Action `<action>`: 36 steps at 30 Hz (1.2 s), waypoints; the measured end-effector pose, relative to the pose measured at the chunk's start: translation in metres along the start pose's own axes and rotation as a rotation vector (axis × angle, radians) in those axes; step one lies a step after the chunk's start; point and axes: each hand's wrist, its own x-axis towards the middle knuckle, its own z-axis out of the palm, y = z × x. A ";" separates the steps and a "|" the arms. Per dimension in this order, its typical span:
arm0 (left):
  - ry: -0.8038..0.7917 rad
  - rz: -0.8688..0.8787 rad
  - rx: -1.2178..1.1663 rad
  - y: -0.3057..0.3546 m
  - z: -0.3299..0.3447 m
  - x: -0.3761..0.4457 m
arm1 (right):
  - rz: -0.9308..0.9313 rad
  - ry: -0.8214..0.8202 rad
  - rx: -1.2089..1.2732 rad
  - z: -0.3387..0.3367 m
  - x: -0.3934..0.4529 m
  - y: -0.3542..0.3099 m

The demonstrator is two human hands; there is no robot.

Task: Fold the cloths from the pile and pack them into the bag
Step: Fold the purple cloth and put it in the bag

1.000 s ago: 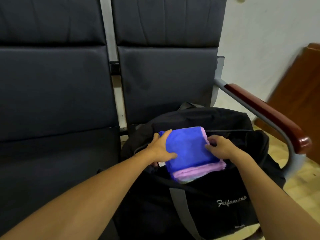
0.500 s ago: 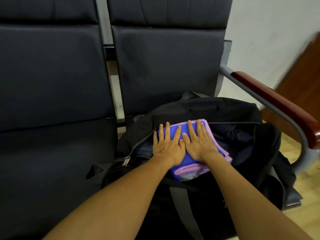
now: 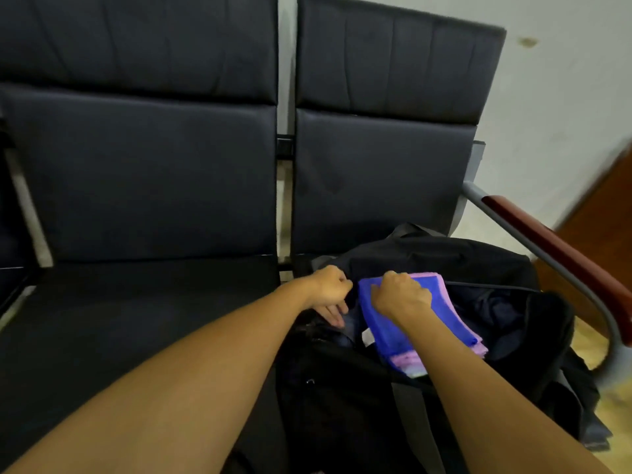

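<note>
The folded blue cloth [image 3: 393, 323] tops the stack inside the open black bag [image 3: 513, 323] on the seat; right hand [image 3: 402, 294] curls on it, left hand [image 3: 330, 290] grips the bag's edge

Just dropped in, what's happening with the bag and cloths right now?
A person is packing folded cloths into a black bag that sits open on a dark seat. A stack with a blue cloth on top of pink cloths lies in the bag's opening. The right hand rests on the far end of the blue cloth, fingers curled at its edge. The left hand grips the bag's edge beside the stack. No pile of unfolded cloths is in view.
</note>
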 end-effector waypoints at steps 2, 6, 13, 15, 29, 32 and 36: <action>0.121 0.030 0.073 -0.011 -0.034 -0.025 | -0.071 0.040 0.082 -0.012 -0.015 -0.039; 0.449 0.071 0.224 -0.053 -0.101 -0.078 | -0.218 0.087 0.212 -0.030 -0.051 -0.132; 0.735 -0.039 0.197 -0.160 -0.207 -0.189 | -0.440 0.075 0.398 -0.026 -0.116 -0.302; 0.772 -0.092 0.172 -0.196 -0.228 -0.218 | -0.462 0.032 0.444 -0.017 -0.139 -0.349; 1.021 -0.622 0.225 -0.435 -0.253 -0.372 | -0.849 -0.216 0.289 0.077 -0.292 -0.554; 1.001 -0.681 0.311 -0.468 -0.253 -0.378 | -0.880 -0.250 0.239 0.099 -0.304 -0.570; 1.031 -0.786 0.291 -0.495 -0.257 -0.383 | -0.904 -0.286 0.212 0.122 -0.310 -0.590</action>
